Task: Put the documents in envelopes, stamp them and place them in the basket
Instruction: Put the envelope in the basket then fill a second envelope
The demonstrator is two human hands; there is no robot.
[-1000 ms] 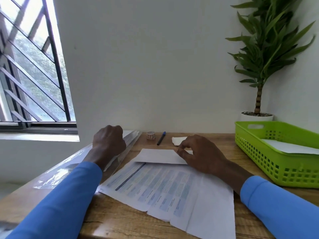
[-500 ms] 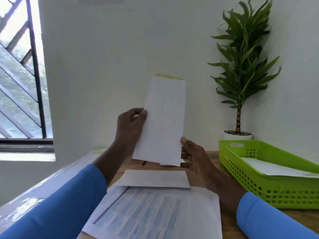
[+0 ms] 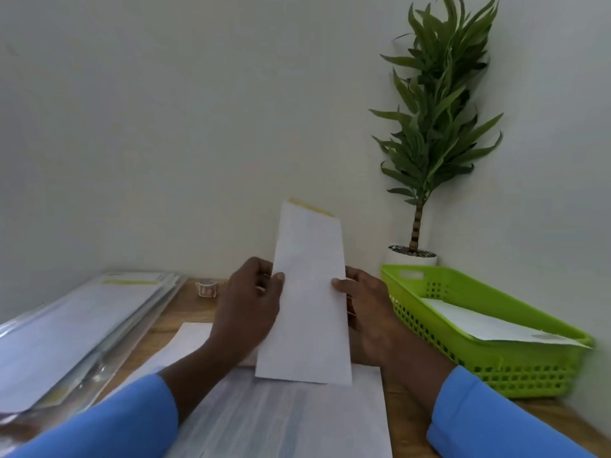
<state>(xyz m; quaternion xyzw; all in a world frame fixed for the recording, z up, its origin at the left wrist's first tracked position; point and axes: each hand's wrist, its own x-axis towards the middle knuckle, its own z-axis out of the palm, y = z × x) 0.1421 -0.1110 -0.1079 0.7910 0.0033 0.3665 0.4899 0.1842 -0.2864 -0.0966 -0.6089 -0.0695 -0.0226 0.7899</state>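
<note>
- You hold a long white envelope (image 3: 307,299) on end in the middle of the scene, between both hands. A yellow strip runs along its top edge, and the top leans a little to the right.
- Your left hand (image 3: 246,312) pinches the envelope's left edge: the thumb lies on the near face and the other fingers (image 3: 261,271) curl toward the far side.
- Your right hand (image 3: 367,312) grips the right edge the same way, thumb on the near face and the rest of the hand behind the paper.
- The envelope's lower edge hangs over the documents (image 3: 281,421), printed sheets lying flat on the near part of the bench (image 3: 195,304). Whether it touches them cannot be told.
- A plain white folded sheet (image 3: 193,338) lies just beyond the documents, partly hidden by your left wrist.
- At the right stands the green basket (image 3: 496,371), with a flat white piece (image 3: 479,322) lying in it.
- At the left, a clear-wrapped stack (image 3: 82,325) of long white envelopes lies on the bench. A small roll (image 3: 207,288) sits near its far end.
- A potted plant (image 3: 436,133) stands in the far right corner, behind the basket.
- Blue sleeves (image 3: 115,421) cover both forearms.
</note>
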